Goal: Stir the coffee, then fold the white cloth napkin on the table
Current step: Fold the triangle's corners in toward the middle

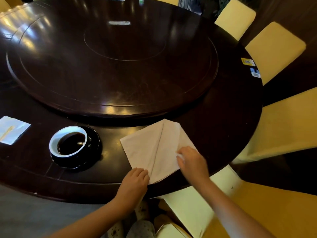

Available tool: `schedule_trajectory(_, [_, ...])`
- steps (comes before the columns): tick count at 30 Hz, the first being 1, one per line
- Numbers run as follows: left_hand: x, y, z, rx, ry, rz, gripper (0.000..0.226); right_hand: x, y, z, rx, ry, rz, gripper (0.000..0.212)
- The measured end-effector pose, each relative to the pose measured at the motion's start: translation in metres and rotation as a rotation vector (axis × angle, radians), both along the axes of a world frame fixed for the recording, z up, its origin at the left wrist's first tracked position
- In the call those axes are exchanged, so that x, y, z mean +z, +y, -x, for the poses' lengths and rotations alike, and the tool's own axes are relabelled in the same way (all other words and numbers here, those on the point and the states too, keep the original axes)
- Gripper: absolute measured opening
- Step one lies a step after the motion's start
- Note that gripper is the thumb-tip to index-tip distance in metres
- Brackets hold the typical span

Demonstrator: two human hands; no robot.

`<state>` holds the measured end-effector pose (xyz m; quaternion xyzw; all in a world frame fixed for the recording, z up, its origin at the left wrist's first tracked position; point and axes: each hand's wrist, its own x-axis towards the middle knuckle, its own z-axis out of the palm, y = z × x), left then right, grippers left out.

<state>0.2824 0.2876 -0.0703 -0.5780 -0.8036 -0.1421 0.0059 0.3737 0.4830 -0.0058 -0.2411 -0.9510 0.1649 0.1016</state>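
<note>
While the white cloth napkin [154,148] is lying partly folded near the worktop's [223,127] near edge, right of the coffee cup [68,141] on its black saucer [93,140], the left hand [135,179] is pressing its near corner flat with fingers together, and the right hand [192,160] is pinching the right flap. Pulling that flap too hard is likely to drag the cloth off the edge or skew the crease; a leftward sweep could knock the cup.
</note>
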Motion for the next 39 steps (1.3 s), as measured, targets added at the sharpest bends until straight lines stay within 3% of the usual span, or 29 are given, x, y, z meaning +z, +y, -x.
schedule_trajectory(4, [-0.006,-0.035,0.007,0.007,0.032,-0.047,0.015,-0.02,-0.059,-0.002,0.073,-0.015,0.103,0.008])
schedule_trajectory(10, [-0.013,-0.072,0.012,0.05,-0.018,-0.087,0.014,-0.038,-0.12,0.001,0.095,-0.077,0.227,0.015])
schedule_trajectory(14, [-0.015,-0.083,0.011,0.089,-0.113,-0.101,0.025,-0.044,-0.143,0.006,0.087,-0.12,0.283,0.015])
schedule_trajectory(22, [-0.011,-0.088,0.005,0.188,-0.308,-0.13,0.031,-0.049,-0.154,0.008,0.039,-0.09,0.356,0.012])
schedule_trajectory(31, [-0.019,-0.093,0.001,0.199,-0.334,-0.203,0.032,-0.056,-0.162,-0.001,0.023,-0.033,0.47,0.018])
schedule_trajectory(39, [-0.019,-0.09,0.001,0.148,-0.358,-0.2,0.03,-0.059,-0.162,0.002,0.034,-0.007,0.419,0.01])
